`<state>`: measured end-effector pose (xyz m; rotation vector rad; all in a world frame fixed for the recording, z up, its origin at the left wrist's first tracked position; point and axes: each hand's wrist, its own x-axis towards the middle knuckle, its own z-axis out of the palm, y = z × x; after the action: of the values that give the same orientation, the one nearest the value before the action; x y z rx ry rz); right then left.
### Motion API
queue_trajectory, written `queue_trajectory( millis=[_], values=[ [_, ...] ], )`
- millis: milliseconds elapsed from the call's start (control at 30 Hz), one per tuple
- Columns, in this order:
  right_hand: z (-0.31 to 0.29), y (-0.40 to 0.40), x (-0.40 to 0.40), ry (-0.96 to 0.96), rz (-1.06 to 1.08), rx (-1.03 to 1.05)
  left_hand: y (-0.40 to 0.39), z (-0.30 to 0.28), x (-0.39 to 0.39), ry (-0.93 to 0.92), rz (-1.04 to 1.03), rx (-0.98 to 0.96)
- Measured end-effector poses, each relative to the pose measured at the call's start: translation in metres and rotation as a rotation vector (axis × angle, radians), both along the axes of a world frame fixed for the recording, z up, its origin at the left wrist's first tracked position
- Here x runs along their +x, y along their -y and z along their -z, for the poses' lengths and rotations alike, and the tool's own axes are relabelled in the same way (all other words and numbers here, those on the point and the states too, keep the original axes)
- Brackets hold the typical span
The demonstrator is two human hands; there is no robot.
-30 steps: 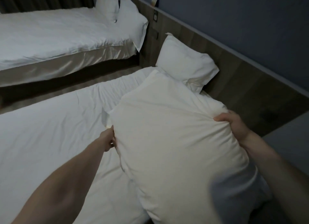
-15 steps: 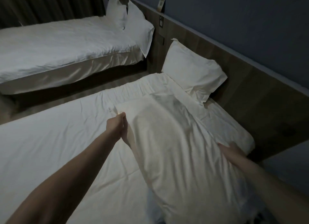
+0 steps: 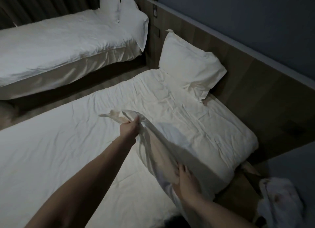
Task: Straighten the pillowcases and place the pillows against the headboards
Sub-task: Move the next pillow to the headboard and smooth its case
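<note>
A white pillow in its pillowcase (image 3: 158, 142) lies low across the near bed (image 3: 51, 159), its far end bunched and creased. My left hand (image 3: 130, 128) grips that bunched far corner of the case. My right hand (image 3: 185, 178) holds the near end, fingers curled into the fabric. A second white pillow (image 3: 189, 64) leans against the wooden headboard (image 3: 255, 84) at the bed's head.
A second made bed (image 3: 59, 45) stands to the left across a floor gap, with two pillows (image 3: 122, 13) upright at its headboard. A crumpled white cloth (image 3: 279, 202) lies on the floor at the lower right. Dark curtains hang at the top left.
The pillow has dropped from raised in front of me to low on the bed. My right hand slid down to its near end; my left keeps its grip on the far corner.
</note>
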<state>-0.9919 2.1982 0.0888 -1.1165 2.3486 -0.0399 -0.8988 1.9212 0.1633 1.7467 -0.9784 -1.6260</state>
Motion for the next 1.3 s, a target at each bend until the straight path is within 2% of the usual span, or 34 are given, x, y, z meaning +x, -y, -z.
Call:
queue_trajectory(
  millis=[133,233,333,567,767,867,933,1000,1067,1133,1300],
  values=[
    [-0.013,0.021,-0.048,0.079,0.096,-0.173,0.007,-0.011,0.004,-0.05,0.025,-0.072],
    [-0.033,0.042,-0.079,0.074,0.144,-0.154,0.023,-0.027,0.017,0.015,0.124,-0.137],
    [-0.043,0.056,-0.091,0.007,0.103,-0.119,0.04,-0.031,0.031,0.05,0.22,-0.092],
    [-0.043,0.068,-0.097,-0.11,0.133,-0.126,0.058,-0.019,0.036,-0.026,0.185,-0.018],
    [-0.049,0.057,-0.103,-0.116,0.145,-0.143,0.07,-0.014,0.016,0.01,0.244,-0.085],
    [-0.05,0.058,-0.11,-0.057,0.193,-0.219,0.066,-0.01,0.002,0.17,0.381,-0.27],
    [-0.051,0.063,-0.12,-0.007,0.206,-0.268,0.061,-0.01,-0.006,0.443,0.58,-0.568],
    [-0.05,0.068,-0.131,0.048,0.17,-0.318,0.056,-0.005,-0.017,0.578,0.854,-0.751],
    [-0.052,0.072,-0.142,0.102,0.118,-0.337,0.05,0.002,-0.033,0.624,1.105,-0.758],
    [-0.053,0.076,-0.154,0.136,0.055,-0.365,0.048,0.011,-0.053,0.689,1.259,-0.739],
    [-0.058,0.09,-0.201,0.236,-0.022,-0.478,0.063,0.015,-0.116,0.944,1.422,-0.785]
  ],
)
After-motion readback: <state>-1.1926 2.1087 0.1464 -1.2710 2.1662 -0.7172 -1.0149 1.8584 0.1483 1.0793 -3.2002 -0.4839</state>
